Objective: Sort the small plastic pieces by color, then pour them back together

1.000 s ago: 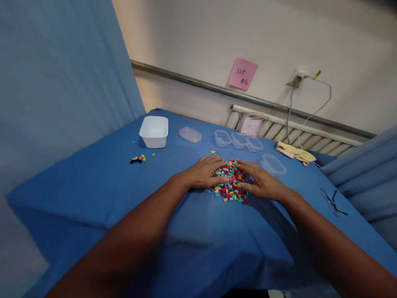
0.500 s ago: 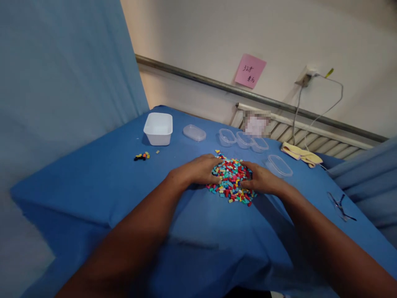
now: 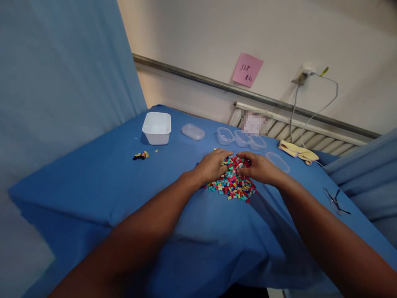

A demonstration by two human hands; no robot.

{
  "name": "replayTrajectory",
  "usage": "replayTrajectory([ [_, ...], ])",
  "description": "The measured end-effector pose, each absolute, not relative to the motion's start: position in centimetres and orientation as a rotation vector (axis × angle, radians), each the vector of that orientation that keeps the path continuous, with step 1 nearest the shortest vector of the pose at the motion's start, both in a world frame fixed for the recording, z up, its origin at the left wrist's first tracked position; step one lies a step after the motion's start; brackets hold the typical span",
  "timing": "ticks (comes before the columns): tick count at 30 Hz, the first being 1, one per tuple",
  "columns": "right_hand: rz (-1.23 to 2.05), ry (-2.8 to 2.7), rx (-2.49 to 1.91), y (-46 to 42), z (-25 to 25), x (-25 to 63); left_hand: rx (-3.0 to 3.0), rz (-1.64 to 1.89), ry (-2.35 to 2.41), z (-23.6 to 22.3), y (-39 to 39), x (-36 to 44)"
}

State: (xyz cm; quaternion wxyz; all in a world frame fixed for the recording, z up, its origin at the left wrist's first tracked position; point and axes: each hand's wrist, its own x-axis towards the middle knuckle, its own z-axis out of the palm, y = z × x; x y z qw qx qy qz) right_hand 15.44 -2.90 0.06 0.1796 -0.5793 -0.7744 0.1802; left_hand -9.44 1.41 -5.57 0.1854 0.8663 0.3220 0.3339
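Note:
A heap of small multicoloured toy bricks (image 3: pixel 231 182) lies on the blue cloth, red, teal, yellow and white among them. My left hand (image 3: pixel 214 164) rests over the heap's left side, its thumb apart from the fingers. From the right, my right hand (image 3: pixel 259 167) reaches over the heap with thumb and fingers parted. The two hands face each other with bricks showing between them. Neither hand is closed around a brick that I can see. Their palms hide part of the heap.
A white tub (image 3: pixel 157 129) stands at the back left, with a small group of black, yellow and orange bricks (image 3: pixel 141 155) before it. Behind the heap are a clear lid (image 3: pixel 192 132) and clear containers (image 3: pixel 225 136). To the right lie another lid (image 3: pixel 278 162), a yellow cloth (image 3: pixel 298 152) and glasses (image 3: pixel 336 202).
My left hand has moved right and slightly up over the heap, and the gap between the hands is narrower. The right hand has shifted slightly up. The view has turned a little.

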Motion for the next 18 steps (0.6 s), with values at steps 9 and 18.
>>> replayTrajectory([
  [9, 0.445, -2.285, -1.454, -2.4, 1.6, 13.8, 2.342, 1.126, 0.816, -5.5, 1.9, -10.2],
  [18, 0.350, -2.277, -1.206, -4.1, -0.1, 15.8, 2.398, 1.170, 0.898, -6.3, 2.9, -10.7],
])
